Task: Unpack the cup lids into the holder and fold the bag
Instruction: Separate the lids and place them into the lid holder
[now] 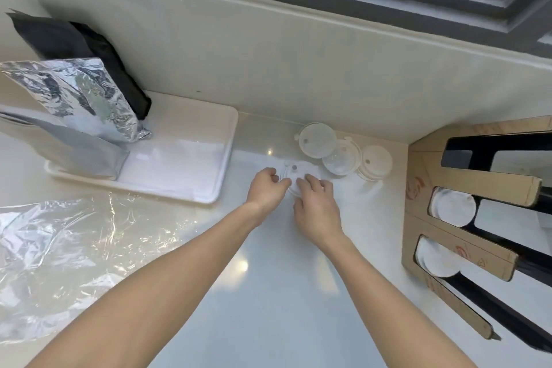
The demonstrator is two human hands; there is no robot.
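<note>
**A:** Where do your hands sit just now?

**B:** Both meet over one small stack of cup lids (294, 178) lying on the pale counter (268, 293). Your left hand (266, 188) has its fingers curled onto the stack's left edge, and your right hand (318, 206) rests bent fingers on its near right part. You grasp the same stack from two sides.

**A:** What do the lids look like?

**B:** Round, translucent white, thin, each with a small tab on the rim and a dark dot of a hole near the edge. Three more loose lids (343, 149) lie just behind your hands, near the wall, the first two overlapping.

**A:** And the holder?

**B:** The cardboard holder (466, 179) stands at your right, with long slots; white lids (452, 206) show through two round openings in it.

**A:** The bag?

**B:** The clear plastic bag (59, 254) lies crumpled and flat on the counter at your left, well apart from your hands. Behind it a white tray (209, 188) carries a silver foil pouch (74, 98) and a black pouch (89, 48).
</note>
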